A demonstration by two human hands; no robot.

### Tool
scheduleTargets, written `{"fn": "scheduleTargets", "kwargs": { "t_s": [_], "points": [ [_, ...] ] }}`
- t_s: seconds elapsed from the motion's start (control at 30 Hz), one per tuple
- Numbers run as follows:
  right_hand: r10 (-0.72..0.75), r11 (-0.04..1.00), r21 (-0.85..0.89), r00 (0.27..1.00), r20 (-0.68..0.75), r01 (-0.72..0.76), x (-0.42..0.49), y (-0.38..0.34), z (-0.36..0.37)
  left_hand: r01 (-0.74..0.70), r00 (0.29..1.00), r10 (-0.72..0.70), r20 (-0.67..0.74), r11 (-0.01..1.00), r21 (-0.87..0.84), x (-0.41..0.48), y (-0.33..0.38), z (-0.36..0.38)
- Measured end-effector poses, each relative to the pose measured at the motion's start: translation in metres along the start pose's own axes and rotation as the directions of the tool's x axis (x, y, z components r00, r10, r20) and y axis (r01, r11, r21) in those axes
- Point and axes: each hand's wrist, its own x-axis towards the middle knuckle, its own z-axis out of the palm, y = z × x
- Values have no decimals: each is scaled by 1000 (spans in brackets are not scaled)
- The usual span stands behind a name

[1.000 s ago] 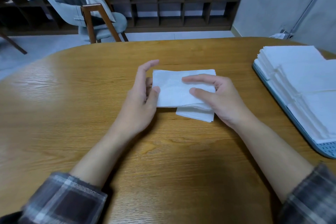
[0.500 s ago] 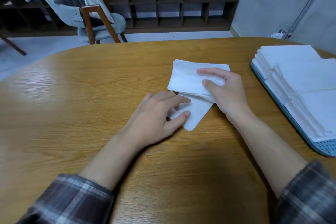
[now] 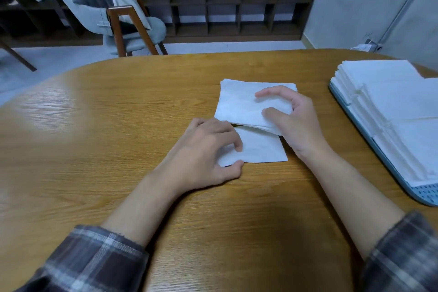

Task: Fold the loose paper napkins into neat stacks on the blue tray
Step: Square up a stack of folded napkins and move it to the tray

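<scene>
Near the table's [image 3: 118, 114] middle, we are gripping the folded napkin bundle [image 3: 239, 104] by its right end in our right hand [image 3: 296, 123]; our left hand [image 3: 206, 152] is pinching the loose napkin [image 3: 260, 149] partly under it. The blue tray [image 3: 422, 194] is lying rightward, nearer our right hand.

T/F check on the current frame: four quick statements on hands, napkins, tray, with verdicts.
1. The right hand grips a napkin bundle. True.
2. The left hand hangs free, touching nothing. False: it pinches a flat napkin lying on the table.
3. The blue tray is bare. False: napkin stacks lie on it.
4. The blue tray sits on the person's right side of the table. True.
</scene>
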Motion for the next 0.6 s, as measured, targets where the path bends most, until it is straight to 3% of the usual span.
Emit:
{"fn": "scheduleTargets", "kwargs": {
  "t_s": [0.13, 0.6],
  "points": [
    [-20, 1000, 2, 999, 38, 20, 0, 1, -1, -26, 1000, 26, 1, 998, -64, 0, 2, 0],
    [10, 995, 94, 990, 138, -23, -2, -5, 5, 238, 964, -266, -18, 889, -391, -3, -9, -15]
  ]
}}
